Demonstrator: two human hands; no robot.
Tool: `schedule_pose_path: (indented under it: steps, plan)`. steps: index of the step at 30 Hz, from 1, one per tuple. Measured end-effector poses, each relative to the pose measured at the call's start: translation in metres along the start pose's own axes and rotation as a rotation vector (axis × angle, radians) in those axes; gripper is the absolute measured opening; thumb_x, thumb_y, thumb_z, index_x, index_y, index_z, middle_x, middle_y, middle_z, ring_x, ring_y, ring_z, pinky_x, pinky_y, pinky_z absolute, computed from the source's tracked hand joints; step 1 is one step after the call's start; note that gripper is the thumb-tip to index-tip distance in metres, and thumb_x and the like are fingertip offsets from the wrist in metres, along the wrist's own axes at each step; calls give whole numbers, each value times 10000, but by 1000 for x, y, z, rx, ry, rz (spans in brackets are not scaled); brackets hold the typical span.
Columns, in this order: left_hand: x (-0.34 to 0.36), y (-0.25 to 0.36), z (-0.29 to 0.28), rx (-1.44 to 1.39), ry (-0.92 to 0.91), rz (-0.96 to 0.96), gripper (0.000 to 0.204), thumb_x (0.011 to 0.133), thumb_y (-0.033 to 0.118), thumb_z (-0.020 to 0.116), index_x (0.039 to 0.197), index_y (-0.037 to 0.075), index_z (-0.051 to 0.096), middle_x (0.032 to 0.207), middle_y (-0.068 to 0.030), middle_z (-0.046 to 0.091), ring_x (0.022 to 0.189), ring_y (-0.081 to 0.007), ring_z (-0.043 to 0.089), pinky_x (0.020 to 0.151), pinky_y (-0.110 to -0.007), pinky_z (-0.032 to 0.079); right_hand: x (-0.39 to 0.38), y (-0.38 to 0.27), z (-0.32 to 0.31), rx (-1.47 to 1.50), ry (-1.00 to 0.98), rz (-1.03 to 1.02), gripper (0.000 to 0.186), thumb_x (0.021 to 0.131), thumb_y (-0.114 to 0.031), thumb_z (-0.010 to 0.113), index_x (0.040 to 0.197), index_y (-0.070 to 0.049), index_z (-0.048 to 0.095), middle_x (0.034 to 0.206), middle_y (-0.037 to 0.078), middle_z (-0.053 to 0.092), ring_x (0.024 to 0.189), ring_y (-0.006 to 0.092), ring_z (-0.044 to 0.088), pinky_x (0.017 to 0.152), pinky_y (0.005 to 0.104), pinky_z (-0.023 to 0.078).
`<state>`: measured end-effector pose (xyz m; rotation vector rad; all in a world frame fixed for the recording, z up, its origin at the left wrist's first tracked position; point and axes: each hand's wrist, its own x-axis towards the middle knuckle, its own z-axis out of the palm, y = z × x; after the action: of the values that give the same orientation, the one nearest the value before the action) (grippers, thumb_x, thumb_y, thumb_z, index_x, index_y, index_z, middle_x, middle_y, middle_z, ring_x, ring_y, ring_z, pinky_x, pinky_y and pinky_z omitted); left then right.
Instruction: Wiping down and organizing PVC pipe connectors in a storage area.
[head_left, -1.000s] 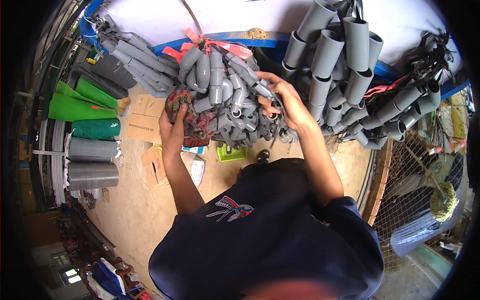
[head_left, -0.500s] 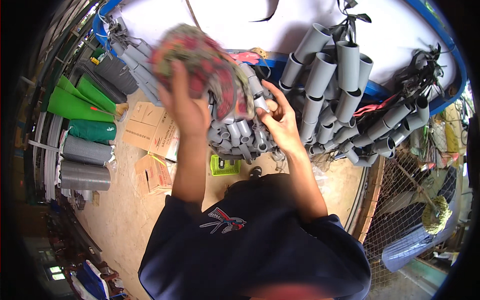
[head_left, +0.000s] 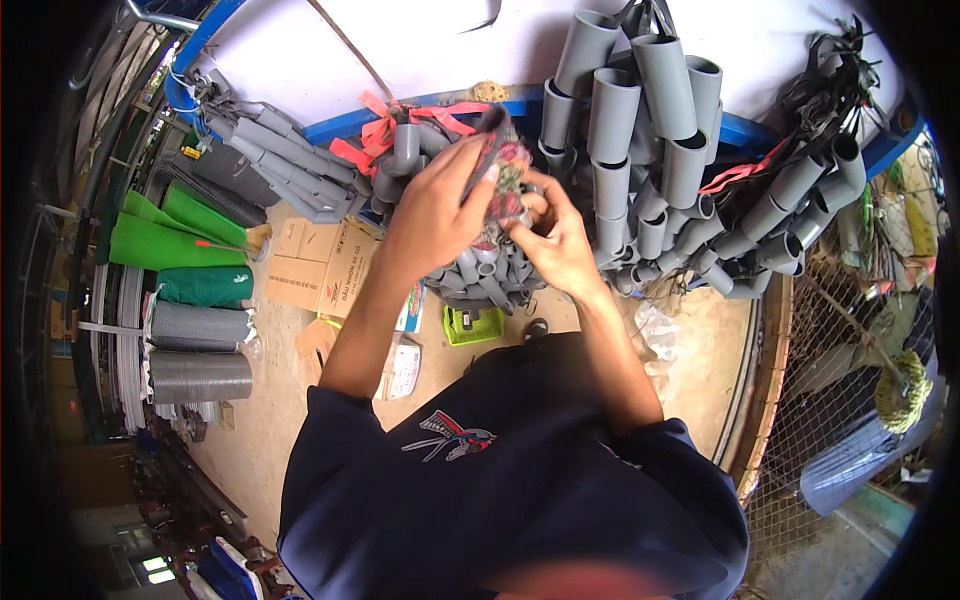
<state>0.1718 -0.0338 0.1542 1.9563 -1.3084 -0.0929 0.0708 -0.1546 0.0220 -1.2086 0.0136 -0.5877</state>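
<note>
My left hand (head_left: 435, 205) grips a crumpled, patterned red-and-green cloth (head_left: 508, 170), partly blurred, over a hanging bunch of grey pipe fittings (head_left: 470, 275). My right hand (head_left: 550, 235) has curled fingers at the cloth's right side; what they grip is hidden. Pink ties (head_left: 372, 140) sit at the top of the bunch, which hangs in front of a blue rim (head_left: 525, 108).
Larger grey pipe pieces (head_left: 664, 85) hang at right and a narrow grey bundle (head_left: 270, 150) at left. Flattened cardboard (head_left: 305, 265), a green basket (head_left: 473, 325) and mesh rolls (head_left: 200, 375) lie below or left. Wire mesh (head_left: 800, 400) stands at right.
My left hand lifted the cloth upward, then brought it rightward across the middle of the fittings, next to my right hand, which has stayed at the bunch's right.
</note>
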Motion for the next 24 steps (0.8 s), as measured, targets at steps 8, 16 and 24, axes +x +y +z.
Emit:
schedule_pose_path:
  steps: [8,16,24]
  plan:
    - [-23,-14,-11,-505,264,-109,300,1049,196,560,1225,-34,638,1090,-89,712,962,-164,650,862,-330,520,-12,12,-10,-163,85,77,496,937,-54,717,1364,-18,468,952,23,686,830,49,574,639,222,442]
    - [-33,-6,72,269,67,368,291,959,74,592,1230,-30,613,1187,-263,643,1144,-429,613,969,-469,501,-14,14,-31,-240,-30,194,470,874,-101,794,1273,-4,565,991,59,705,844,91,618,731,271,512]
    - [-45,0,34,-335,367,-140,294,1055,165,538,1258,-31,617,1169,-215,691,1112,-314,685,987,-419,517,-24,-5,-23,-294,5,41,474,850,-28,776,1270,5,558,845,48,680,746,77,556,708,289,507]
